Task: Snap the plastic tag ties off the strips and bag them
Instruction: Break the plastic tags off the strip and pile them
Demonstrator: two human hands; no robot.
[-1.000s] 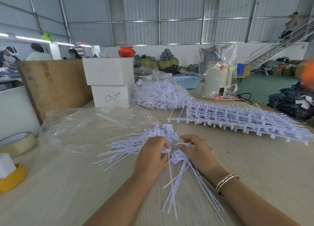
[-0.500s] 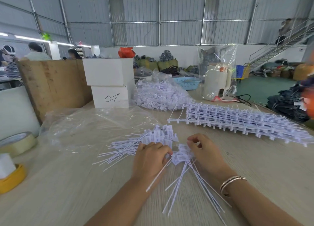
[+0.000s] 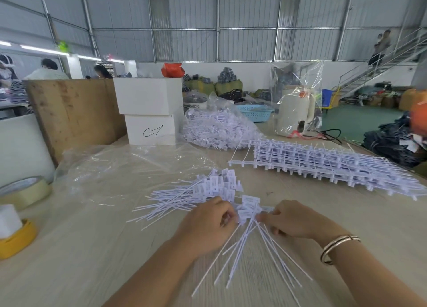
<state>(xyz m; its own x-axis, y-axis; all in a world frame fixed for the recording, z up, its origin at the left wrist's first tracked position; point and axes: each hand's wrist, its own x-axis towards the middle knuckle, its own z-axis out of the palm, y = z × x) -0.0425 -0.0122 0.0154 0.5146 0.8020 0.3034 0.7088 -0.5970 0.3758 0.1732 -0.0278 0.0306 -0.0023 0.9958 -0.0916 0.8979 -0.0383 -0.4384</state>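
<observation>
White plastic tag ties point(image 3: 248, 210) sit bunched between my two hands at the near middle of the bench point(image 3: 346, 214), their thin tails fanning toward me. I have my left hand point(image 3: 206, 225) curled onto the heads of the bunch from the left, and my right hand point(image 3: 292, 220) pinching the same bunch from the right; the two hands are close together. Just beyond my left hand lies a loose pile of snapped ties point(image 3: 201, 192). Behind that, a clear empty bag point(image 3: 129, 168) lies flat. Uncut strips point(image 3: 323, 163) are stacked to the right, well apart from my hands, with a filled bag point(image 3: 217, 127) behind them.
</observation>
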